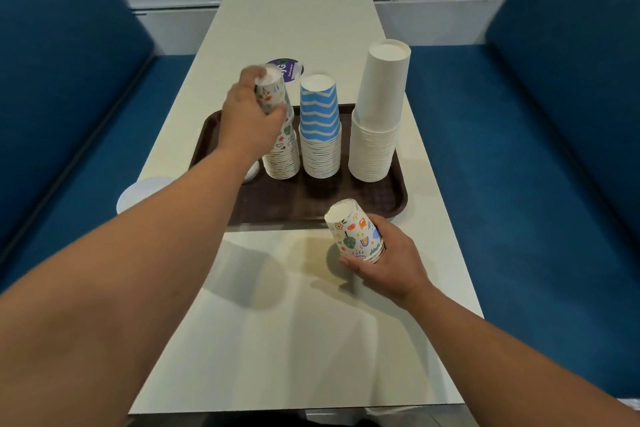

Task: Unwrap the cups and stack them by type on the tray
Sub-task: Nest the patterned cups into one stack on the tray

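Gripping a printed cup (pixel 272 90) from the side, the left hand (pixel 249 121) holds it mouth-down over the printed stack (pixel 282 152) at the tray's left, apparently so it can slide over the top cup and nest there; the cup is blurred, so whether it already touches the stack I cannot tell. The right hand (pixel 391 256) curls round a short batch of printed cups (pixel 356 230), also inverted, just in front of the tray (pixel 311 204) above the surface (pixel 294 340), likely kept close as the supply the other hand draws from. On the tray the sorting by type shows plainly: the printed stack stands beside a blue zigzag stack (pixel 319 135), and a taller plain white stack (pixel 377 125) stands apart at the right. All cups sit mouth-down, which keeps each column steady on its wide rim. White lids or discs (pixel 142 196) lie partly hidden under the left forearm at the tray's left edge. A purple round label (pixel 289 68) lies beyond the tray. Blue benches (pixel 554 149) flank the surface.
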A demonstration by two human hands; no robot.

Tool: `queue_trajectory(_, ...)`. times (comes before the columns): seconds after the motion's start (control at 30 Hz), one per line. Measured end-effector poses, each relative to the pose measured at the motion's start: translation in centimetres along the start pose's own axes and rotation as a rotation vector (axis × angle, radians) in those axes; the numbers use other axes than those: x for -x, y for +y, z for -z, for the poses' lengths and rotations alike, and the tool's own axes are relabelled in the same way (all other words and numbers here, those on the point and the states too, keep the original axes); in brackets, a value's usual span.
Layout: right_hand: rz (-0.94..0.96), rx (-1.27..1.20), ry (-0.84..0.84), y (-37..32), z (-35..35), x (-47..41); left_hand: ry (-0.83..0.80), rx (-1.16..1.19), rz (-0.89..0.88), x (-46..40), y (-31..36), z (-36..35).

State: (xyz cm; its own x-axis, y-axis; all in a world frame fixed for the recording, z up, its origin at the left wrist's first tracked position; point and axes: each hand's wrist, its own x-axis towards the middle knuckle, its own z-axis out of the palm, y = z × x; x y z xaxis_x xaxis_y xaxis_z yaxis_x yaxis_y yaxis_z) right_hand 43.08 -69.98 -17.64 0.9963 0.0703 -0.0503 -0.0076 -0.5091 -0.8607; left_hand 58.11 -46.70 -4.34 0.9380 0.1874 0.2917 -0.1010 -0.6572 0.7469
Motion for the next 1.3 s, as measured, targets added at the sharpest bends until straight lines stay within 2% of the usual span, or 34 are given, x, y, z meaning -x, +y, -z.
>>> queue_trajectory(0.1,-0.001,-0.001,0.004,-0.1,0.0,0.1,-0.112,-0.032,0.076,1.0,-1.6,-1.1)
queue_trajectory(0.2,0.002,0.005,0.009,-0.1,0.0,0.1,-0.117,-0.061,0.085,1.7,-1.4,-1.1)
queue_trajectory(0.3,0.006,0.019,0.009,0.0,0.0,0.0,0.038,-0.028,0.023,3.8,-0.1,-0.4)
queue_trajectory(0.37,0.025,0.022,0.029,-0.2,0.0,0.0,0.163,0.088,-0.061,7.3,0.4,-0.7)
queue_trajectory(0.4,0.048,0.022,0.045,-0.2,0.1,0.0,0.163,0.146,-0.068,9.4,0.4,-1.3)
queue_trajectory(0.6,0.102,0.040,0.041,-0.1,0.2,-0.1,-0.331,0.517,0.316,17.8,-0.5,-5.8)
queue_trajectory(0.67,0.078,0.039,0.037,0.0,0.1,0.0,-0.358,0.524,0.384,18.2,-0.8,-6.3)
queue_trajectory(0.77,0.059,0.040,0.040,0.2,0.0,-0.1,-0.297,0.631,0.480,18.2,-0.6,-6.4)
queue_trajectory(0.83,0.065,0.036,0.034,0.1,-0.1,0.0,-0.293,0.635,0.485,18.0,-0.6,-6.4)
queue_trajectory(1.03,0.076,-0.001,0.049,-0.1,0.0,0.1,-0.189,0.665,0.402,16.8,-0.6,-5.4)
queue_trajectory(1.1,0.079,0.009,0.049,0.0,0.1,0.0,-0.065,0.563,0.275,15.2,-0.2,-4.3)
queue_trajectory(1.23,0.052,0.006,0.044,0.1,0.0,-0.1,0.317,0.271,-0.129,9.9,1.4,-0.5)
queue_trajectory(1.3,0.032,0.013,0.035,0.1,-0.1,-0.2,0.388,0.145,-0.242,6.6,2.1,1.2)
